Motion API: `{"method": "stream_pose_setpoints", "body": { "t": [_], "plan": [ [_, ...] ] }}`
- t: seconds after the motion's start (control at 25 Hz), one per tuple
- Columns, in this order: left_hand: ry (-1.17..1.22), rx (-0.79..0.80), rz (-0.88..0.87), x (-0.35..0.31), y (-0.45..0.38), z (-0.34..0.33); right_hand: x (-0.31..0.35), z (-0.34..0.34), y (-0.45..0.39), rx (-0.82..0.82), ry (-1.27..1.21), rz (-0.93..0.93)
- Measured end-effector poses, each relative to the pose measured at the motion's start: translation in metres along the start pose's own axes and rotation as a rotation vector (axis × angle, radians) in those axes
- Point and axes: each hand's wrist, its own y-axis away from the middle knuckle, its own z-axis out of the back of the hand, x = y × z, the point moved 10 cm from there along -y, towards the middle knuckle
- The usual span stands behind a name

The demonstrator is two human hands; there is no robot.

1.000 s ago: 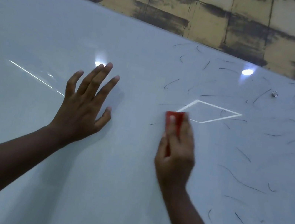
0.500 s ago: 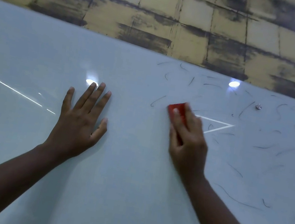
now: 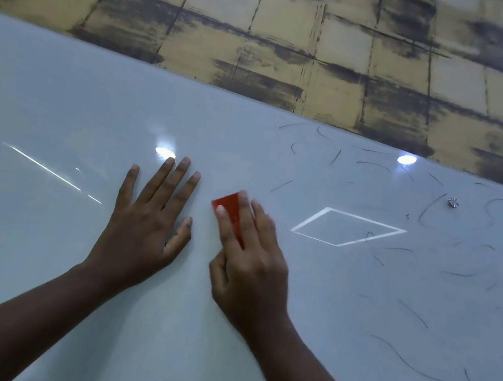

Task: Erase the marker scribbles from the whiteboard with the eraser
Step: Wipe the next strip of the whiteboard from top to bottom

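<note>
The whiteboard (image 3: 59, 98) fills the lower part of the view. Thin dark marker scribbles (image 3: 415, 314) cover its right side; the left side is bare. My right hand (image 3: 249, 256) presses a small red eraser (image 3: 230, 208) flat against the board near the middle, fingers laid over it so only its upper left corner shows. My left hand (image 3: 148, 223) lies flat on the board just left of the eraser, fingers spread, holding nothing.
A small metal stud (image 3: 453, 202) sits on the board at the upper right. Reflected lights (image 3: 407, 159) and a bright reflected quadrilateral (image 3: 348, 229) show on the glossy surface. A yellow tiled wall with dark stains (image 3: 270, 27) rises above the board's top edge.
My right hand has slid the eraser leftward, away from the reflected quadrilateral, until it is close beside my left hand. The camera has tilted, showing more wall. My left hand stays flat.
</note>
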Motion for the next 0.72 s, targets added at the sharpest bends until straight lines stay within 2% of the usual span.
{"method": "stream_pose_setpoints", "body": {
  "t": [0.12, 0.24, 0.4, 0.48, 0.6, 0.72],
  "plan": [
    [-0.001, 0.008, -0.003, 0.002, 0.001, 0.0, -0.004, -0.006, -0.018, 0.036, 0.014, 0.053],
    [-0.006, -0.005, 0.007, 0.0, 0.002, 0.002, -0.054, 0.005, -0.038, -0.002, 0.061, -0.006],
    [-0.015, -0.01, 0.005, -0.001, 0.002, 0.002, -0.158, 0.039, -0.047, -0.128, 0.104, -0.33],
    [-0.015, -0.015, 0.001, -0.002, 0.002, 0.002, -0.189, 0.052, -0.043, -0.181, 0.115, -0.496],
    [-0.017, -0.025, 0.02, -0.002, -0.001, 0.002, -0.183, 0.048, -0.046, -0.179, 0.12, -0.551],
    [-0.092, -0.016, 0.006, -0.001, -0.013, 0.002, -0.13, 0.025, -0.068, -0.111, 0.072, -0.417]
  ]
}}
